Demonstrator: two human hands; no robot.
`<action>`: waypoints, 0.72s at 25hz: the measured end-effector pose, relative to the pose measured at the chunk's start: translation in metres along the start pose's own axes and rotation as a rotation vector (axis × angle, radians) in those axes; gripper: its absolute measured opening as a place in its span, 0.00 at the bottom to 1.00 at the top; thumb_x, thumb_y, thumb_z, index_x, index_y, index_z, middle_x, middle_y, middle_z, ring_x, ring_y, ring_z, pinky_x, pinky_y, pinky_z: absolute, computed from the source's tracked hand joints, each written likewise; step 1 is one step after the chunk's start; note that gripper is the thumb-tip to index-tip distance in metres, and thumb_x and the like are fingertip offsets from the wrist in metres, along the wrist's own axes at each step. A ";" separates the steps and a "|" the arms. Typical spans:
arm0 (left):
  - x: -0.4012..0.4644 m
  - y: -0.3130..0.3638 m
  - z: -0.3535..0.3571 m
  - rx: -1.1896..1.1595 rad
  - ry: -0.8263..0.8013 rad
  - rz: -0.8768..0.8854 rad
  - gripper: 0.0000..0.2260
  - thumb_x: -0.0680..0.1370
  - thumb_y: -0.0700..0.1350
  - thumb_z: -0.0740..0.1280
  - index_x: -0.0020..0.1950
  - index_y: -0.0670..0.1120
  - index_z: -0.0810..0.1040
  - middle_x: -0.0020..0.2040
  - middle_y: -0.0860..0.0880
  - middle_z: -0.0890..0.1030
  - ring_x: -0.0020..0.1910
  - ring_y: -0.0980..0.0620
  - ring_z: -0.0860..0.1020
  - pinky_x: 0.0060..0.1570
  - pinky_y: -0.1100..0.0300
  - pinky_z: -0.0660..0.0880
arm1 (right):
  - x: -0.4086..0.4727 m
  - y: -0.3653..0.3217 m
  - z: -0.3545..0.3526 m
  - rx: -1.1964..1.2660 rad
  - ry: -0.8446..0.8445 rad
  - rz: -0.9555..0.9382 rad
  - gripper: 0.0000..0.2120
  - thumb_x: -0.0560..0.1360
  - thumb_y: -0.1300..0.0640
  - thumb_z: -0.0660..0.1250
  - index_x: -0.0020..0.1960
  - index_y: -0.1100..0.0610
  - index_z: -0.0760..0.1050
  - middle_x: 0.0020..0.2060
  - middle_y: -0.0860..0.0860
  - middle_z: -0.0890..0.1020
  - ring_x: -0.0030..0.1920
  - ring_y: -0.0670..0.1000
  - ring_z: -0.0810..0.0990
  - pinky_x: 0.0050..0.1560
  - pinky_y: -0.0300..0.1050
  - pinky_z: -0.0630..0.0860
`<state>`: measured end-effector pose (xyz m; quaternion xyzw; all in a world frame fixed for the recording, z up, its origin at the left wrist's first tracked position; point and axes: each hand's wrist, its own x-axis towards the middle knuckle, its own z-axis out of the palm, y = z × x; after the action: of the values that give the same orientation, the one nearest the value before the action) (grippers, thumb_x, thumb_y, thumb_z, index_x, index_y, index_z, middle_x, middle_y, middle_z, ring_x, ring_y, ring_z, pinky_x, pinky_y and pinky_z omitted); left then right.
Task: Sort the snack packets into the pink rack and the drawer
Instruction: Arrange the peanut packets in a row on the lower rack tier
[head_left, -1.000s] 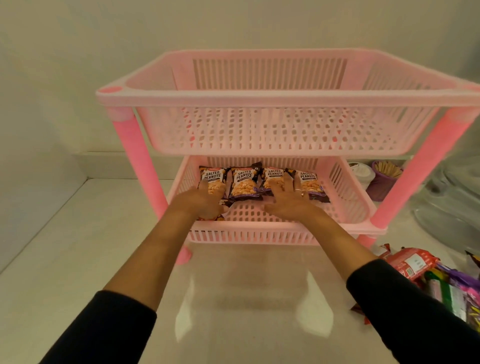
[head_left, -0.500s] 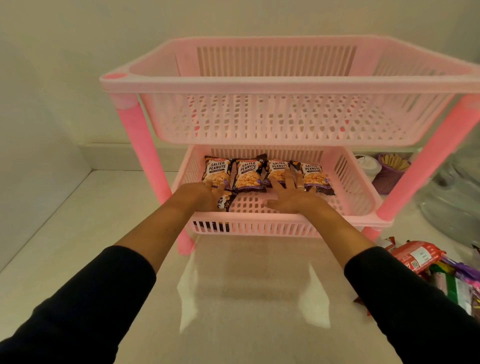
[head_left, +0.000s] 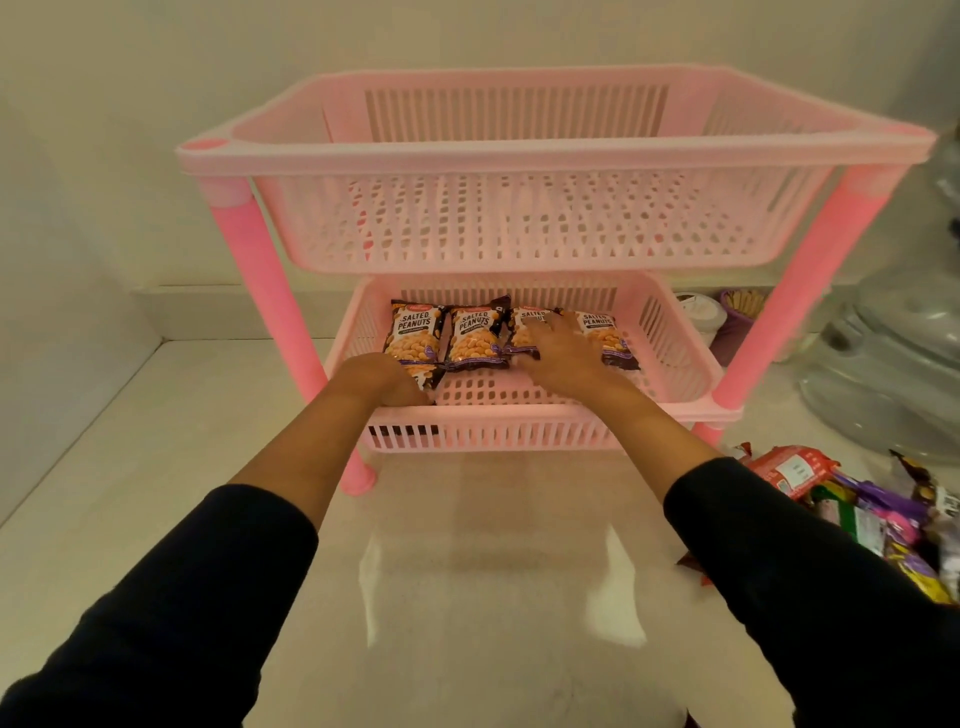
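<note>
Left hand (head_left: 387, 382) curled down at the near-left corner of the lower basket, fingers apparently pinching the bottom edge of a packet lying there, though mostly hidden behind the knuckles; right hand (head_left: 558, 353) flat and relaxed, fingers spread, pressing on the third peanut packet (head_left: 522, 332) in the row. Four salted peanut packets side by side, touching or slightly overlapping, on the floor of the pink rack's (head_left: 519, 431) lower basket, leftmost packet (head_left: 415, 335) just above the left hand. Probably light, soft and crinkly, with slick foil that slides easily on the slotted plastic; loose nuts inside likely to shift, so best taken by a sealed edge or pushed flat with the palm rather than squeezed in the middle. Upper basket (head_left: 545, 156) overhanging the lower one, leaving only a low gap to reach through. Heap of mixed snack packets (head_left: 857, 504) on the counter to the right, unsorted. Small purple cup (head_left: 740, 322) and a white container (head_left: 701, 312) behind the rack's right leg; no drawer in view
</note>
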<state>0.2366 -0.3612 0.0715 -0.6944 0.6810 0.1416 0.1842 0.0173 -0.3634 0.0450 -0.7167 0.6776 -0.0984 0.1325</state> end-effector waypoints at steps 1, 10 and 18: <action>-0.001 0.002 0.001 -0.047 0.023 0.000 0.34 0.77 0.63 0.57 0.76 0.45 0.57 0.74 0.44 0.64 0.72 0.43 0.64 0.67 0.51 0.63 | -0.010 -0.001 -0.008 0.058 0.129 -0.054 0.25 0.78 0.50 0.61 0.73 0.55 0.62 0.73 0.59 0.64 0.74 0.59 0.59 0.71 0.60 0.59; -0.143 0.102 0.096 -0.615 0.860 0.745 0.18 0.74 0.38 0.65 0.64 0.39 0.73 0.61 0.39 0.76 0.59 0.41 0.73 0.61 0.53 0.68 | -0.164 0.067 -0.010 0.175 0.704 -0.375 0.08 0.68 0.69 0.65 0.45 0.63 0.79 0.40 0.56 0.82 0.45 0.59 0.79 0.48 0.49 0.73; -0.210 0.175 0.216 -0.032 -0.120 1.197 0.41 0.63 0.70 0.67 0.72 0.63 0.57 0.75 0.50 0.56 0.73 0.49 0.51 0.68 0.49 0.50 | -0.198 0.191 -0.031 -0.202 -0.149 0.004 0.36 0.60 0.31 0.63 0.68 0.32 0.61 0.72 0.48 0.62 0.74 0.60 0.51 0.67 0.67 0.55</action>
<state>0.0665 -0.0772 -0.0379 -0.1839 0.9399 0.2698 0.1001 -0.1852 -0.1769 0.0203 -0.7305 0.6736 0.0242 0.1097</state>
